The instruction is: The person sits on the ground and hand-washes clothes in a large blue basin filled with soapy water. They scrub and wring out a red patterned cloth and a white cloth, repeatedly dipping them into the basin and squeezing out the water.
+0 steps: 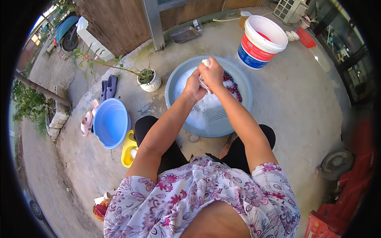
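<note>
Both of my hands meet over the upper middle of a round grey-blue plastic basin (pixel 173 119) holding sudsy water. My left hand (pixel 195 84) grips a light, wet cloth (pixel 204 84) from below and to the left. My right hand (pixel 212 71) is closed on the same cloth from the upper right, and a whitish part of it pokes out above the fingers. A dark red and black checked cloth (pixel 233 89) lies in the suds on the basin's right side. A ribbed washboard surface (pixel 215 114) shows in the basin's near part.
A white bucket with red and blue bands (pixel 257 44) stands at upper right. Left of the basin are a potted plant (pixel 149 81), a blue basin (pixel 111 123), a yellow plastic holder (pixel 128 151), and purple and pink clogs (pixel 86 123). A metal tray (pixel 185 35) lies by the post.
</note>
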Motion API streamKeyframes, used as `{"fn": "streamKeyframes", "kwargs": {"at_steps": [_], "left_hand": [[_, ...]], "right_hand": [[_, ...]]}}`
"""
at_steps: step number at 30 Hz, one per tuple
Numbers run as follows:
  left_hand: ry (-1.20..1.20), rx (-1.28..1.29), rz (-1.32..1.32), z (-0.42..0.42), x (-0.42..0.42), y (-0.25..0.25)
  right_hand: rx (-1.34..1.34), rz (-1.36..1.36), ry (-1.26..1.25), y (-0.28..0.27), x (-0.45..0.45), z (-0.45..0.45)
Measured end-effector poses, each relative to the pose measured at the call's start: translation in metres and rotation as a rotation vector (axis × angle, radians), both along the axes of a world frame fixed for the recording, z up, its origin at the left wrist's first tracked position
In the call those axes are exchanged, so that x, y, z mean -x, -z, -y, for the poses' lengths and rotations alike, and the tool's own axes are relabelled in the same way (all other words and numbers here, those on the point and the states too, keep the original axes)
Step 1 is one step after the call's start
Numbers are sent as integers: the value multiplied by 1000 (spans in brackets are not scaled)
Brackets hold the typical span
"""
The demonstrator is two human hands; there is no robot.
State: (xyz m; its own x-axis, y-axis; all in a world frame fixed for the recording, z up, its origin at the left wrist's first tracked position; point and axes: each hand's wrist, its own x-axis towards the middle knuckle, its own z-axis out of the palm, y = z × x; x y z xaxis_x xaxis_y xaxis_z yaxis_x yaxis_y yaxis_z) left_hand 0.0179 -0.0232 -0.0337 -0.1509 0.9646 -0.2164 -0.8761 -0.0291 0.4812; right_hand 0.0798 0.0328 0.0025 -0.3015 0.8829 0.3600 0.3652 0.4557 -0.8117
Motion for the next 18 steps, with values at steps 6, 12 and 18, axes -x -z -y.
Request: {"fn": "streamKeyframes", "kwargs": {"at_steps": [6,12,18], "left_hand": [[-291,80,83,1,8,-36],[-10,-58,55,2,1,-11],[58,-297,128,7,20,-27]], "right_hand": [[-86,-225,-159,5,-5,34],[-115,-54,0,2,0,4],[-551,-160,-372,-14,-6,17]]}}
